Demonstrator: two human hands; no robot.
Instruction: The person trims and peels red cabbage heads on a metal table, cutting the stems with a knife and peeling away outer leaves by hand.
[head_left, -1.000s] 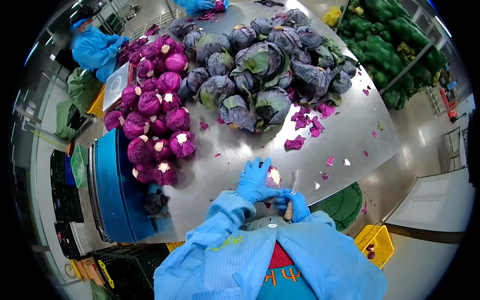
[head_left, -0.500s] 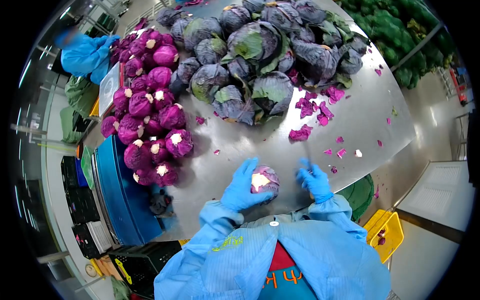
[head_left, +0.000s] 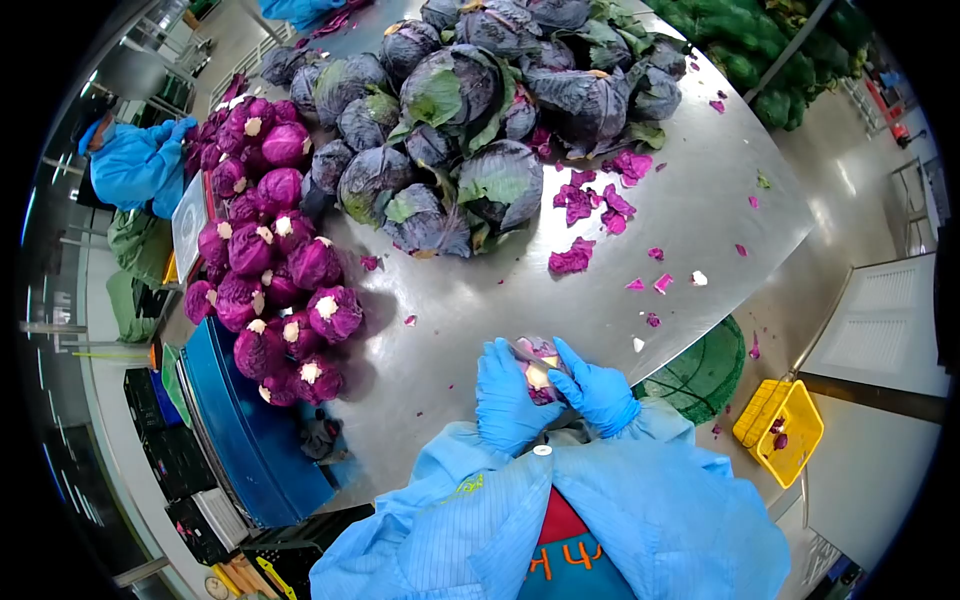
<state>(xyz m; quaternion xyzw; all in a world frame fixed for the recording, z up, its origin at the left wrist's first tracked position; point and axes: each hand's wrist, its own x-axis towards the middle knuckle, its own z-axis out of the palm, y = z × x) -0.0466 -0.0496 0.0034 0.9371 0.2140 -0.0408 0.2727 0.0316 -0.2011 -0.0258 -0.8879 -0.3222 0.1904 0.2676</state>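
Note:
A red cabbage (head_left: 537, 378) with a pale cut stem end sits between my hands near the table's front edge. My left hand (head_left: 508, 402) is wrapped round its left side, in a blue glove. My right hand (head_left: 601, 397), gloved too, is closed on a knife (head_left: 532, 356) whose blade lies across the cabbage; its handle is hidden in the fingers. To the left are stacked trimmed red cabbages (head_left: 250, 250) with white stem ends. A heap of untrimmed cabbages (head_left: 450, 90) with dark outer leaves lies at the back.
Purple leaf scraps (head_left: 572, 257) are scattered over the steel table (head_left: 460, 320). A blue bin (head_left: 245, 430) stands at the left, a green mesh basket (head_left: 700, 375) and a yellow basket (head_left: 800, 450) at the right. Another person (head_left: 135, 165) is at the far left.
My right hand has come left to the cabbage with the knife. A small pale piece now lies on the table to the right. The view has shifted slightly.

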